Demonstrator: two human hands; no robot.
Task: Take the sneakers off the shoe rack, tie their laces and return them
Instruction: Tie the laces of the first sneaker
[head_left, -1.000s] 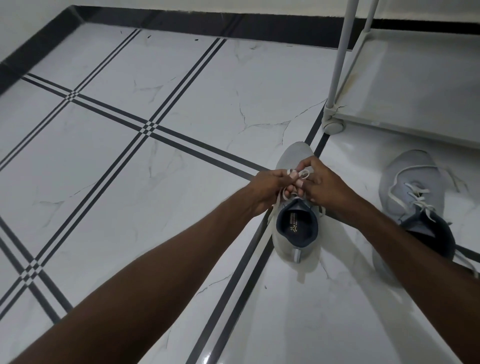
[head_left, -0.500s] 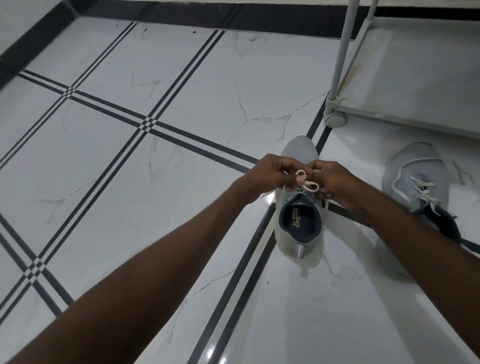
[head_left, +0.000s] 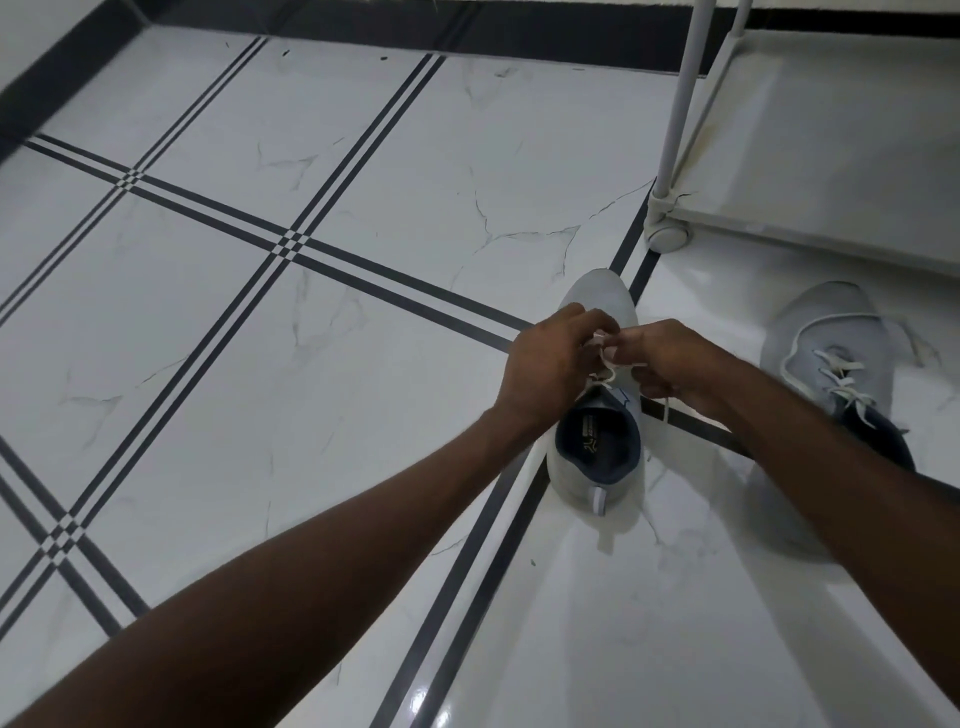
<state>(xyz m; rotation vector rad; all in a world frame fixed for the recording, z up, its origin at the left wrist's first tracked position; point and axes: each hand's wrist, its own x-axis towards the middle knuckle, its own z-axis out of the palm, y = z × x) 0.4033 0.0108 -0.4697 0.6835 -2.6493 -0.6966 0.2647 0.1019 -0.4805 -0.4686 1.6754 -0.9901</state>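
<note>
A grey sneaker (head_left: 597, 467) with a dark blue lining stands on the floor, toe pointing away from me. My left hand (head_left: 550, 364) and my right hand (head_left: 670, 364) meet over its tongue, each pinching part of the white lace (head_left: 605, 358). A loop of lace shows between the fingertips, and one loose end hangs down below my right hand. A second grey sneaker (head_left: 831, 353) lies to the right, its white laces slack; my right forearm covers its heel.
The white shoe rack (head_left: 810, 156) stands at the upper right, with a thin post and a round foot (head_left: 667, 236) close to the first sneaker's toe. The floor is glossy white marble tile with dark stripe lines. A dark skirting runs along the far wall.
Both hands have stayed on the lace over the tongue, and the fingers have shifted as they work the loop. The camera has tilted slightly. The sneakers have not moved.
</note>
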